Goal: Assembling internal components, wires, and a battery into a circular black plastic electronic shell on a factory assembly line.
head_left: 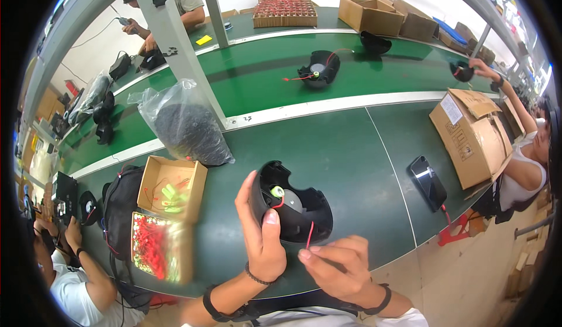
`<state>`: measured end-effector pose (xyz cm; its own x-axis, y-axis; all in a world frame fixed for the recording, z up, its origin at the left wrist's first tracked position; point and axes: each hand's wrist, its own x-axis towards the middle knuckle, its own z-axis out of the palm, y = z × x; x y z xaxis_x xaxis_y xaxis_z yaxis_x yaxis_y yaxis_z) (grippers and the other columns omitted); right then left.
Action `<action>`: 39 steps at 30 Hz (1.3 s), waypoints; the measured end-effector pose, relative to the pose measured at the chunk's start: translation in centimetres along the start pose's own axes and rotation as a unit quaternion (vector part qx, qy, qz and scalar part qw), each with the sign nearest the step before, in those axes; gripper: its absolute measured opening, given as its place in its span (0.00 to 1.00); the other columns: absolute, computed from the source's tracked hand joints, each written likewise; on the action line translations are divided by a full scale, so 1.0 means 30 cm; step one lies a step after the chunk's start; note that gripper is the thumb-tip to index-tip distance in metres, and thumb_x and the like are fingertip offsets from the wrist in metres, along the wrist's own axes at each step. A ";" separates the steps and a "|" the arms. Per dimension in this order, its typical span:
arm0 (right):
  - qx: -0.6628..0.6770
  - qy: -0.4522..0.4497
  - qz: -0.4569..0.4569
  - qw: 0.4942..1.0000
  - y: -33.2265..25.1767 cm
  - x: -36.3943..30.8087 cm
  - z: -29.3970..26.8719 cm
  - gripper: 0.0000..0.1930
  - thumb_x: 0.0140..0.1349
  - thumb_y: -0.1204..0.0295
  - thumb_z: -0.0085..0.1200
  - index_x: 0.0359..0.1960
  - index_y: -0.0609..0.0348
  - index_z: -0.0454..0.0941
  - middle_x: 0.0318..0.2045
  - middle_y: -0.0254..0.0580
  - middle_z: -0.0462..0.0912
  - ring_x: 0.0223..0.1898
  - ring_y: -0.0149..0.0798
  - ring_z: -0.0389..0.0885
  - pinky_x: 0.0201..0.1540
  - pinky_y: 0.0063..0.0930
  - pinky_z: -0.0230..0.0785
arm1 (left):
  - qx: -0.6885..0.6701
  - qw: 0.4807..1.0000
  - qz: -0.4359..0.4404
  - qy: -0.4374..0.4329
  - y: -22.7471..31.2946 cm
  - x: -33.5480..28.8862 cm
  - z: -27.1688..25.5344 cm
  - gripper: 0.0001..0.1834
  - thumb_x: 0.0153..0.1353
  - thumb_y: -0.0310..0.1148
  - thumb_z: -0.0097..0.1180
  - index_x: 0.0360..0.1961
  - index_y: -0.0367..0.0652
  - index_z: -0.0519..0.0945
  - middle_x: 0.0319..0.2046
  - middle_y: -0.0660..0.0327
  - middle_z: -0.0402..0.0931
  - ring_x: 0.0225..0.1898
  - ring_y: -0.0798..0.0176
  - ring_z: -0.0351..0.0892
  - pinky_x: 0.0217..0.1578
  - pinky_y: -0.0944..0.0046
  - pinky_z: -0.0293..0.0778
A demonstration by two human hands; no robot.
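Observation:
My left hand (261, 233) grips a black plastic housing (320, 210) by its left side, with the thumb inside the rim. Within the hollow shell sit a round grey disc (291, 201) and a small pale-green cylindrical part (277, 192) with a red wire on it. Just right of the near rim, my right hand (336, 265) pinches the end of a red wire (310, 235) between thumb and fingertips. Part of that wire's run inside the shell is hidden.
Left of me stand a cardboard box of green-wrapped cylinders (147, 195) and a tray of red-wired parts (151, 245). Behind them is a plastic bag (190, 128) of black pieces. A phone (428, 183) and carton (468, 139) lie right. Another housing (319, 69) rests on the belt (257, 69). Co-workers sit both sides.

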<state>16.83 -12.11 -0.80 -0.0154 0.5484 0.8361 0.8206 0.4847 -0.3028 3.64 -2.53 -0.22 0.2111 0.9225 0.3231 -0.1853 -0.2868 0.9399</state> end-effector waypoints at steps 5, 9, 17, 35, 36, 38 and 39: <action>0.058 -0.009 0.006 0.998 -0.037 -0.025 0.084 0.19 0.46 0.79 0.73 0.43 0.61 0.90 0.47 0.39 0.88 0.40 0.37 0.82 0.40 0.28 0.76 | -0.032 0.992 -0.067 0.099 -0.007 0.018 -0.001 0.30 0.79 0.33 0.39 0.77 0.34 0.54 0.70 0.51 0.62 0.70 0.58 0.63 0.72 0.57 0.57; 0.121 -0.016 0.041 0.992 -0.033 -0.020 0.112 0.14 0.51 0.82 0.71 0.41 0.67 0.89 0.44 0.46 0.88 0.42 0.44 0.87 0.43 0.29 0.83 | -0.135 0.978 -0.135 0.080 0.020 0.025 0.001 0.30 0.80 0.36 0.39 0.77 0.34 0.54 0.69 0.52 0.63 0.69 0.60 0.63 0.72 0.59 0.58; 0.424 0.117 0.351 0.826 -0.094 -0.035 0.138 0.13 0.71 0.77 0.64 0.51 0.68 0.75 0.42 0.53 0.89 0.41 0.39 0.91 0.46 0.30 0.84 | -0.039 0.997 -0.013 0.070 -0.015 0.007 0.001 0.32 0.77 0.28 0.39 0.79 0.35 0.52 0.73 0.49 0.58 0.71 0.56 0.61 0.73 0.56 0.57; 0.063 -0.085 0.172 0.979 -0.101 -0.040 0.187 0.16 0.48 0.81 0.64 0.42 0.59 0.84 0.39 0.40 0.84 0.41 0.48 0.83 0.46 0.40 0.75 | -0.125 0.978 -0.099 0.131 -0.061 0.026 -0.017 0.26 0.80 0.42 0.44 0.70 0.33 0.67 0.57 0.55 0.75 0.59 0.61 0.73 0.65 0.60 0.67; 0.055 -0.085 0.162 0.982 -0.099 -0.055 0.191 0.17 0.49 0.81 0.64 0.43 0.58 0.85 0.40 0.39 0.83 0.42 0.50 0.82 0.47 0.40 0.75 | -0.143 0.974 -0.117 0.132 -0.080 0.015 -0.027 0.26 0.80 0.44 0.45 0.68 0.35 0.69 0.57 0.56 0.75 0.58 0.62 0.74 0.63 0.59 0.69; 0.067 -0.092 0.139 0.984 -0.103 -0.039 0.188 0.19 0.50 0.81 0.64 0.47 0.58 0.85 0.40 0.40 0.82 0.45 0.53 0.80 0.51 0.42 0.75 | -0.196 0.956 -0.171 0.137 -0.144 -0.023 -0.104 0.25 0.79 0.48 0.47 0.63 0.38 0.72 0.55 0.57 0.75 0.57 0.62 0.75 0.61 0.59 0.71; 0.086 -0.101 0.129 0.983 -0.108 -0.025 0.178 0.21 0.51 0.81 0.64 0.50 0.57 0.85 0.41 0.40 0.81 0.47 0.54 0.79 0.52 0.43 0.74 | -0.232 0.939 -0.211 0.142 -0.183 -0.026 -0.138 0.24 0.79 0.50 0.48 0.60 0.40 0.74 0.54 0.58 0.76 0.56 0.63 0.75 0.60 0.58 0.72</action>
<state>11.13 -10.44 -2.89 0.0523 0.7837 0.6190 0.7043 0.4105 -0.5792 0.52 -0.62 -6.09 0.1077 0.9794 -0.1707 -0.5543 0.2017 0.8075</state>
